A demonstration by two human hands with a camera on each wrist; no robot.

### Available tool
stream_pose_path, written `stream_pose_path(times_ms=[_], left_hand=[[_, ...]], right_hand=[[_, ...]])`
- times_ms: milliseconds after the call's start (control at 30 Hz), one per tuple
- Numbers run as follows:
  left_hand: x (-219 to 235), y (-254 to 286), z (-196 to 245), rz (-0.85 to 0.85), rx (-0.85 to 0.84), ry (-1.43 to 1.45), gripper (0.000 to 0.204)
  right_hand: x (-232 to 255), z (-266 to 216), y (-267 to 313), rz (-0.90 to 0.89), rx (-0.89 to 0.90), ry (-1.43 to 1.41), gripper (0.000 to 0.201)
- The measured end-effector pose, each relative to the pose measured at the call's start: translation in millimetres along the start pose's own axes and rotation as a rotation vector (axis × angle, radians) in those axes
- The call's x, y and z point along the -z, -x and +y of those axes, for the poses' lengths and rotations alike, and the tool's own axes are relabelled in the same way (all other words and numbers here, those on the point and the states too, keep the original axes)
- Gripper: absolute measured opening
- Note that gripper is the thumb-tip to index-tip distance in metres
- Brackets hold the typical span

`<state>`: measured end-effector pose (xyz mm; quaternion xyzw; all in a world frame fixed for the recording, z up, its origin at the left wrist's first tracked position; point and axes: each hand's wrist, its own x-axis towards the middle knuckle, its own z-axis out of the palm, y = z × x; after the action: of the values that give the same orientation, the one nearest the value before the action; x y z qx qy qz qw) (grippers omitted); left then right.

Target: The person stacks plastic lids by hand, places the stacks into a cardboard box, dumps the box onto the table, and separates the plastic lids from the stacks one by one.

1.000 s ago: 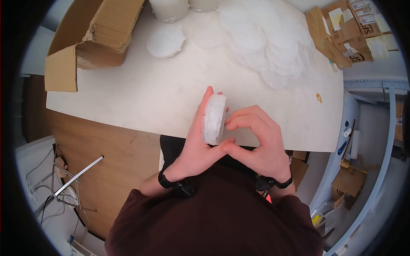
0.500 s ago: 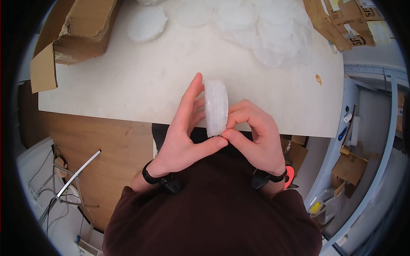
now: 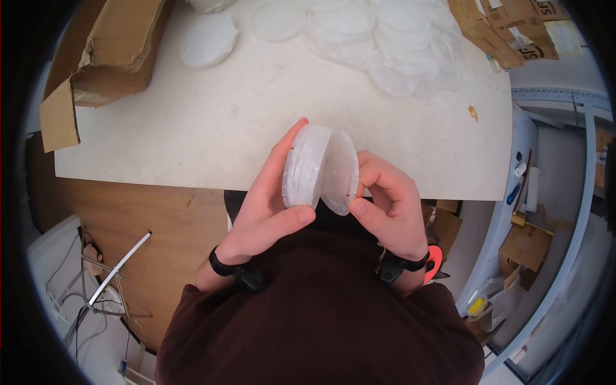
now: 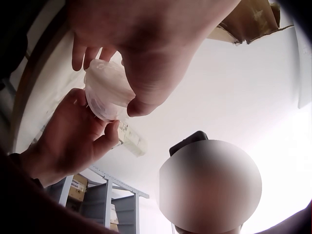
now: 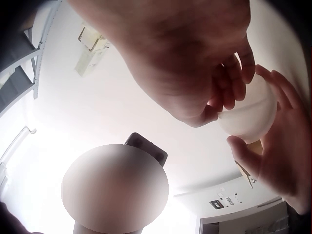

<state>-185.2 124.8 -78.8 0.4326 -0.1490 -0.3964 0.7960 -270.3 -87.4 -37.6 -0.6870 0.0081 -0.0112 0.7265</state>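
A stack of clear round discs point(image 3: 305, 168) stands on edge in the left hand point(image 3: 262, 215), its thumb on the near rim and the fingers along the far left side. The right hand point(image 3: 393, 208) pinches the edge of a thin translucent disc point(image 3: 340, 173) between thumb and fingertips. This disc leans away from the stack, with a V-shaped gap between them. In the left wrist view the right hand point(image 4: 73, 141) grips the disc's lower rim. The right wrist view shows the left hand point(image 5: 287, 151) around the stack point(image 5: 253, 114).
On the white table point(image 3: 192, 138) lie a round disc stack point(image 3: 208, 40) and many overlapping clear discs point(image 3: 407, 51) at the back. An opened cardboard box point(image 3: 119, 58) is at the back left, taped cartons point(image 3: 516, 32) at the back right. Shelving stands at the right.
The right hand has moved slightly right with a thin disc, which has come apart from the stack along one side. The left hand has closed around the stack and tilted it left.
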Motion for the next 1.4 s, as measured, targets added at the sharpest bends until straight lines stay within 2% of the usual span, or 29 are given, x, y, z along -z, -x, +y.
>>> stream_pose_path(times_ms=[67,133,167,233,267,333,367,433,467,533,667,733,800,833,900,1033,1100,1400], left_hand=[[-1.6,1.5,2.7,0.083,0.025,0.044,0.117],[3.7,1.6,0.3,0.096,0.025,0.093,0.119],[5.3,0.1,-0.4,0.114,0.035,0.145,0.121],[5.1,-5.0,2.5,0.131,0.012,0.166,0.122],[5.2,-6.8,4.2,0.162,0.002,0.185,0.123],[6.4,-8.9,3.4,0.168,0.016,0.186,0.121],[6.9,-9.4,2.7,0.184,0.034,0.191,0.119],[3.6,-10.9,3.5,0.187,0.028,0.179,0.119],[2.7,-11.2,4.0,0.197,0.024,0.169,0.119],[7.1,-9.9,0.1,0.158,-0.009,0.178,0.115],[11.5,-9.2,0.9,0.096,-0.030,0.196,0.112],[10.8,-9.6,1.8,0.111,-0.019,0.165,0.113],[10.0,-11.6,2.9,0.113,0.006,0.140,0.114],[8.0,-13.2,3.6,0.114,-0.003,0.120,0.115],[5.8,-16.5,2.9,0.114,-0.005,0.104,0.117],[5.6,-20.5,-0.4,0.066,-0.019,0.096,0.117],[4.6,-19.4,-0.8,0.071,-0.020,0.103,0.117],[8.2,-14.8,-4.6,0.111,-0.001,0.092,0.113]], right_hand=[[4.4,-0.5,1.6,0.000,0.002,-0.006,0.009],[11.5,-3.7,1.4,0.115,0.051,0.040,0.009],[17.0,-8.6,-0.6,0.117,0.062,0.052,0.009],[26.8,-22.5,-6.2,0.352,0.146,0.208,0.009],[31.0,-27.5,-13.0,0.356,0.155,0.214,0.009],[43.2,-34.7,-37.3,0.613,0.409,0.631,0.009],[51.7,-37.1,-52.2,0.616,0.415,0.632,0.009],[70.5,-39.4,-87.3,0.574,0.681,1.079,0.012],[79.2,-36.5,-104.3,0.578,0.689,1.073,0.012],[90.6,-27.7,-128.4,0.485,0.703,1.413,0.018],[72.4,-24.0,-125.0,0.405,0.602,1.378,0.021],[47.1,-29.1,-99.1,0.303,0.482,1.107,0.025],[26.7,-31.5,-71.7,0.077,0.370,0.881,0.031],[19.8,-29.4,-60.7,0.074,0.362,0.878,0.031],[8.4,-20.9,-44.5,-0.093,0.255,0.641,0.034],[-1.7,-2.4,-28.3,-0.012,0.204,0.604,0.032],[-4.8,-0.8,-25.7,0.050,0.274,0.601,0.029],[0.5,1.5,-18.1,0.145,0.289,0.546,0.024]])
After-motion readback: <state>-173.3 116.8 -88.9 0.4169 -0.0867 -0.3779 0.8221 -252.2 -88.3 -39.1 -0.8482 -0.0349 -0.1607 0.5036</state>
